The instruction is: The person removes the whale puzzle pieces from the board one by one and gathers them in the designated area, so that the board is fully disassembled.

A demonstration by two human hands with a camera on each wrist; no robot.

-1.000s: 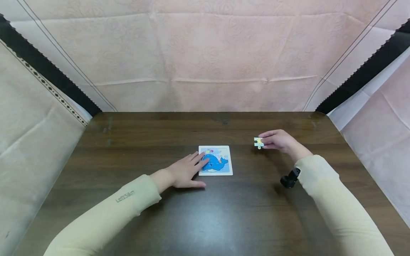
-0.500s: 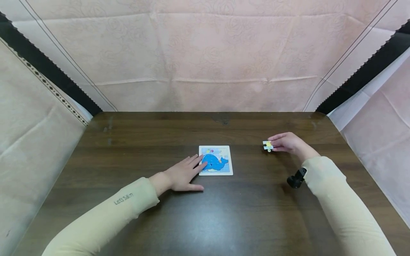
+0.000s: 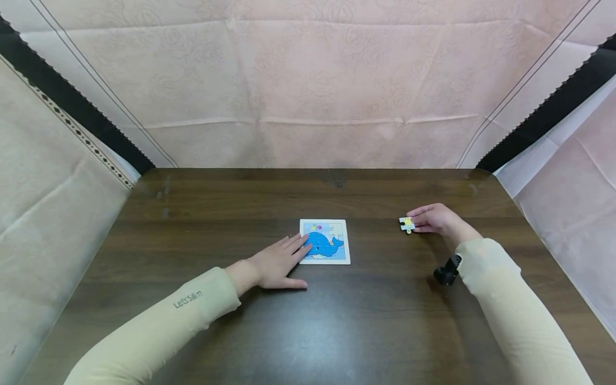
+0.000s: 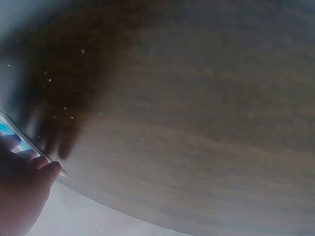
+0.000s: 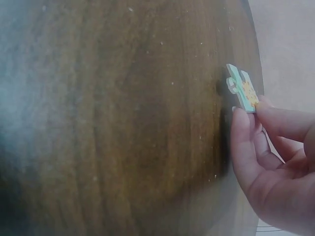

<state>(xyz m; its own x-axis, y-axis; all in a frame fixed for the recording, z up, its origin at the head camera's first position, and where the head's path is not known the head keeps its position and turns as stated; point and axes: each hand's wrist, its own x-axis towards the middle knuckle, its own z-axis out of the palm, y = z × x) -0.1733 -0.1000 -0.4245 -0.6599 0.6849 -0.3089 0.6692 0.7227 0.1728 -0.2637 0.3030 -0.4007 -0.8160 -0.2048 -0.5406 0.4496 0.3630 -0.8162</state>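
A square puzzle board (image 3: 334, 231) with a white border and a blue whale picture lies flat on the table. My left hand (image 3: 277, 264) rests with spread, straight fingers over its left edge, the thumb on the wood below; in the left wrist view the hand (image 4: 24, 184) reaches across the board's edge. Off to the right, my right hand (image 3: 439, 220) pinches a small puzzle piece (image 3: 407, 224), light blue with a yellow pattern. The right wrist view shows the piece (image 5: 242, 88) tilted between thumb and fingers, just above the wood.
The dark wooden table (image 3: 231, 203) runs back to a pale cloth curtain (image 3: 308, 91). Cloth also hangs at both sides. A black wrist camera (image 3: 447, 270) sits on the right sleeve.
My right hand has moved right and slightly nearer, carrying the puzzle piece with it. The left hand has shifted only a little on the board, which lies as before.
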